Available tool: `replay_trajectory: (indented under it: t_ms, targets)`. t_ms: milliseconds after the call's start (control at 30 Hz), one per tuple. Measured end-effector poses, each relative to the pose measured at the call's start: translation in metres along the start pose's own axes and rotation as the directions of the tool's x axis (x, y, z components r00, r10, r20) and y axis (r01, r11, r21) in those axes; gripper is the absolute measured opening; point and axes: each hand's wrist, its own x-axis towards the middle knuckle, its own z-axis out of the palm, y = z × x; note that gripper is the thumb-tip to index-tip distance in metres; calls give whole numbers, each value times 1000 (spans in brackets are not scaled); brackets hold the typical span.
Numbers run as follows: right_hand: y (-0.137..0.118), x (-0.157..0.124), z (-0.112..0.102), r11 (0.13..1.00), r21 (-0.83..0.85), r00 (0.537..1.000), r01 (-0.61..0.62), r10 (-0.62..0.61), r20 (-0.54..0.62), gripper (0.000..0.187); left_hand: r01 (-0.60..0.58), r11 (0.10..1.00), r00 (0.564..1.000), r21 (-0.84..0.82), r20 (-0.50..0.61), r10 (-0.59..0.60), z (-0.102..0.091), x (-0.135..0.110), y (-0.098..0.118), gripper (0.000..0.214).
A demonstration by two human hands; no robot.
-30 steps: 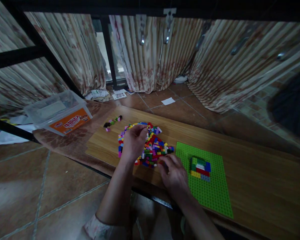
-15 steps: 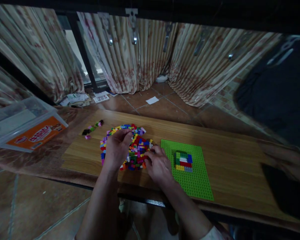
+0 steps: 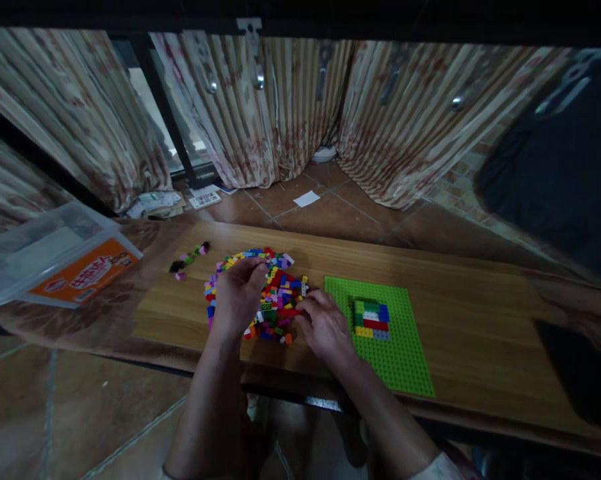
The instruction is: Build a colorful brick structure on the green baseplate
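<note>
A heap of small, many-coloured toy building bricks (image 3: 280,287) lies on the wooden board. My left hand (image 3: 237,293) is over the heap's left side, thumb and fingertips pinched together; whatever is between them is too small to make out. At the right edge of the heap, my right hand (image 3: 327,327) has its fingers closed on the end of a red brick (image 3: 289,312). Just right of that hand lies a green studded baseplate (image 3: 405,353). A low block of green, white, blue, red, yellow and grey bricks (image 3: 373,321) sits on it.
Small pink, green and dark pieces (image 3: 190,259) lie at the board's (image 3: 470,320) left end. Beyond them stands a clear plastic box (image 3: 85,267) with an orange label. A dark flat object (image 3: 575,367) is at the right. Papers (image 3: 155,203) lie near the curtains.
A red brick now shows at my right fingertips, where none was visible before. My left hand stays pinched above the heap. The whole view has shifted slightly.
</note>
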Motion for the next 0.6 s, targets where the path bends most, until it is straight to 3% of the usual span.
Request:
replay_trajectory:
  t_ms: [233, 333, 433, 600]
  targets:
    - [4, -7, -5, 998, 65, 999, 13, -11, -43, 15, -22, 1000, 989, 10, -148, 23, -24, 7, 6, 26]
    - [-4, -14, -10, 984, 167, 997, 56, -65, 47, 13, -14, 1000, 979, -18, -203, 10, -30, 7, 9, 26]
    - [-11, -23, -7, 978, 182, 978, 104, -133, 160, 18, -17, 999, 981, -32, -196, 10, -31, 7, 8, 26]
    - [-15, -27, 3, 984, 136, 978, 115, -136, 158, 12, -25, 999, 988, -22, -153, 22, -31, 8, 6, 25]
